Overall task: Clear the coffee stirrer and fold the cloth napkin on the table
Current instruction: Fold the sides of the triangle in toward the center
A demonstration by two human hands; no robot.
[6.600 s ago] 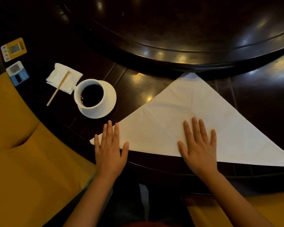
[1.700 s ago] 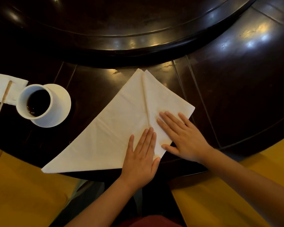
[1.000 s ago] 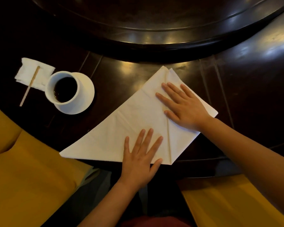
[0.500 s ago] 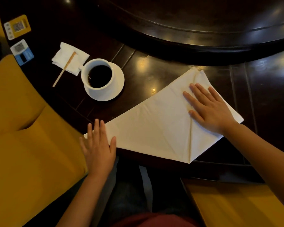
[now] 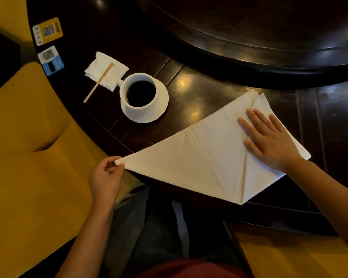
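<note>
- We see the cloth napkin (image 5: 199, 161) lying on the dark surface (image 5: 219, 91) at its near edge, right corner already folded in; its long axis runs from the near-left tip toward the right
- Our right hand (image 5: 269, 143) lies flat, fingers lightly spread, pinning that fold
- Half a second ago our left hand (image 5: 106, 175) lay flat; now its fingers pinch the left tip, so we judge the matching fold comes next
- The coffee stirrer (image 5: 98, 83) rests on a paper tissue (image 5: 106, 70), pointing from near-left to far-right

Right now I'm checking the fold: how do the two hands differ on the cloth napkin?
The left hand pinches the cloth napkin at its left tip; the right hand lies flat on the folded right flap. Left fingers curl; right fingers are straight and spread. Both touch the napkin.
</note>
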